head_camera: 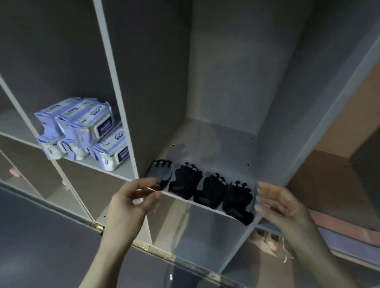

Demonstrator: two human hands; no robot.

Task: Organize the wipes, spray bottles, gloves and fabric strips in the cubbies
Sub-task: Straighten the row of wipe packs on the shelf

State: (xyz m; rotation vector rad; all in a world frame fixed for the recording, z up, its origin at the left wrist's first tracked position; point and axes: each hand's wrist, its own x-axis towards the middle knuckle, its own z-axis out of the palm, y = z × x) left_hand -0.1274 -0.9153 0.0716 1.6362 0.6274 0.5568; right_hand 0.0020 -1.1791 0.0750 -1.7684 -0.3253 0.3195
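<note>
From the head camera we're looking up into a grey cubby unit, and both our bare hands are raised at the front lip of the middle shelf. Our left hand sits at the left end of the row, fingers loosely curved with thumb and fingertips close together at the corner of the leftmost glove; we can't tell whether they actually pinch it. Our right hand hovers just beside the right end, fingers straight and relaxed, palm turned inward, gripping nothing.

Between the two hands lie four black fingerless gloves in a line along the shelf's front edge, side by side and slightly overlapping, finger openings pointing to the back. The one nearest our right hand hangs a little over the edge.

Up and to the left of our left hand, in the neighbouring cubby, a pile of purple-and-white wipe packs is stacked in two layers. Below and to the right of our right hand, in a lower compartment, flat pink and lilac fabric strips lie side by side.
</note>
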